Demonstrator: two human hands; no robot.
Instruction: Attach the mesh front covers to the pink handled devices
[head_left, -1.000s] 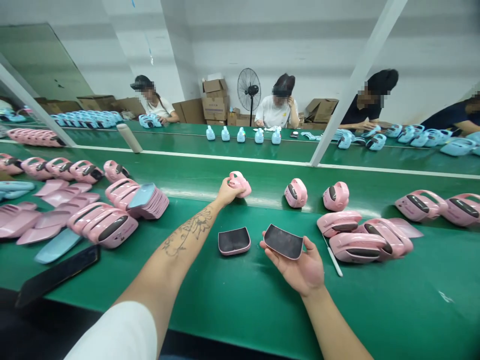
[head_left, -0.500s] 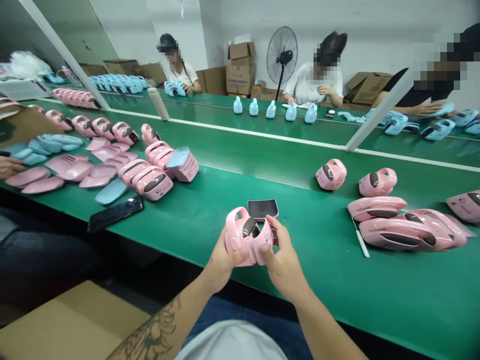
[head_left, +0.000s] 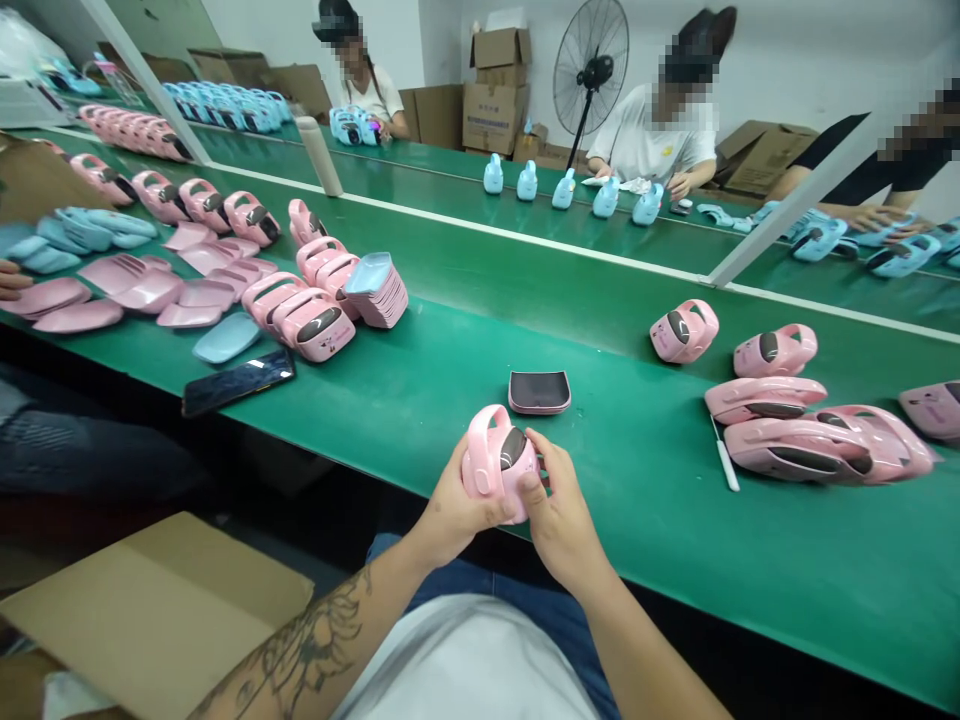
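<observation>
The left hand (head_left: 454, 512) and right hand (head_left: 564, 525) have their fingers closed around a pink plastic shell (head_left: 484, 450), holding it steady above the green worktop (head_left: 637, 520). Just past the fingers lies a flat pink piece with a black top (head_left: 538, 392). More pink shells (head_left: 795, 445) sit right of the fingers, and a black phone (head_left: 238, 383) lies far left

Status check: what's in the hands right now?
Left hand and right hand both on a pink handled plastic casing. Black-faced pink tray lying ahead on the green workbench, not touching either hand.
</observation>
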